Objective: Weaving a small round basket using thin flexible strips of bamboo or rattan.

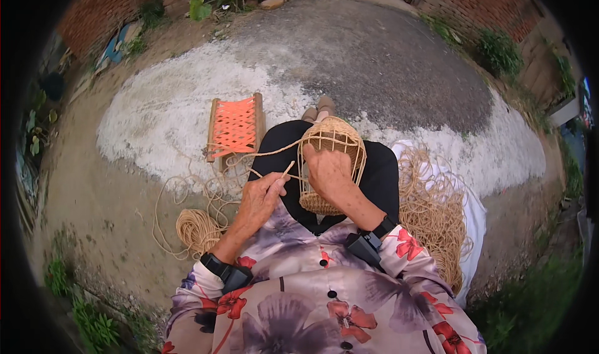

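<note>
A partly woven basket [322, 204] of tan cord rests in my lap, with bare frame ribs showing along its side. My right hand [331, 174] is closed at the basket's near left part, fingers bent at the ribs; its fingertips and whatever they grip are largely hidden. My left hand [261, 197] is beside the basket, thumb and fingers pinched on tan cord [287, 169], whose short end sticks up. Another length of the cord stretches from the basket's left side over my left thigh toward loose loops on the ground.
A small stool [234, 124] with an orange woven seat stands ahead on the left. By my left side lies a wound cord bundle [197, 229] amid loose loops. A large tangled cord heap [432, 210] lies on white cloth [475, 220] at my right. Brick walls [480, 11] stand farther off.
</note>
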Tool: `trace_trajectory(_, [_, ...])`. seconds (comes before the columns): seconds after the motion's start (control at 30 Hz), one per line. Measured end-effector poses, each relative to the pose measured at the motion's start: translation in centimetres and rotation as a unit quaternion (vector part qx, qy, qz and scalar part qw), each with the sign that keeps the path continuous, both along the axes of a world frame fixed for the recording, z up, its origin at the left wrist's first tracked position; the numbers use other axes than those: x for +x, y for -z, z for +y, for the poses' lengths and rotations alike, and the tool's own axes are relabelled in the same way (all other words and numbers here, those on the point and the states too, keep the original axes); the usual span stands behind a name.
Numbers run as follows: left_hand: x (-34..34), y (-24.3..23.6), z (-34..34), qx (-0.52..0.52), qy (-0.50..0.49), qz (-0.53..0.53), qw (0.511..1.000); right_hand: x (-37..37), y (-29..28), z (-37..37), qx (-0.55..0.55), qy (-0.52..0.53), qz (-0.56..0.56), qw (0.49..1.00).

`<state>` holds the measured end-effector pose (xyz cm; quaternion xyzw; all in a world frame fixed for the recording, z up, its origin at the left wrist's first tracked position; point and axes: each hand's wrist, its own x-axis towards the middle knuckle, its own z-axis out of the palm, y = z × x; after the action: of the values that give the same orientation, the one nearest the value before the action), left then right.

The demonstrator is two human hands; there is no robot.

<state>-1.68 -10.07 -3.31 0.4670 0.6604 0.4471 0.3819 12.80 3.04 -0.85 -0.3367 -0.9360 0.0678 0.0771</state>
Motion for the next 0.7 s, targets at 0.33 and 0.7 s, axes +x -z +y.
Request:
trace_trajectory(0.33, [-0.9,-0.8,0.2,-0.012,-0.058,-0.051,0.997,9.0,3.3,4.2,-0.386,0.191,0.477,0.767])
trace_trajectory(0.7, [1.7,-0.6,1.0,0.048,0.019,0.068,0.996,12.9,7.2,4.4,-0.406,0.201,0.396,0.798])
